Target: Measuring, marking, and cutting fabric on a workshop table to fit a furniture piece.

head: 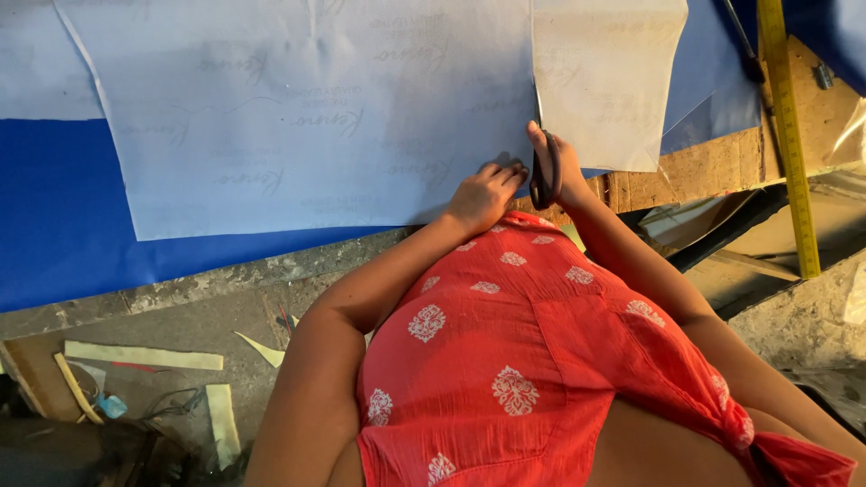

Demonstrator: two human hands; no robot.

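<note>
A large sheet of thin translucent paper (307, 108) lies over blue fabric (63, 207) on a work table. My left hand (487, 191) rests flat with fingers curled on the paper's lower right corner. My right hand (555, 162) grips black-handled scissors (545, 171), whose blades point up along a cut line in the paper. To the right of the cut a second, whiter piece of paper (609, 81) lies apart from the big sheet.
A yellow measuring ruler (789, 135) stands along the right side over the wooden table edge (713, 167). Paper and fabric strips (144, 356) lie on the floor at lower left. My red patterned top (541, 361) fills the lower middle.
</note>
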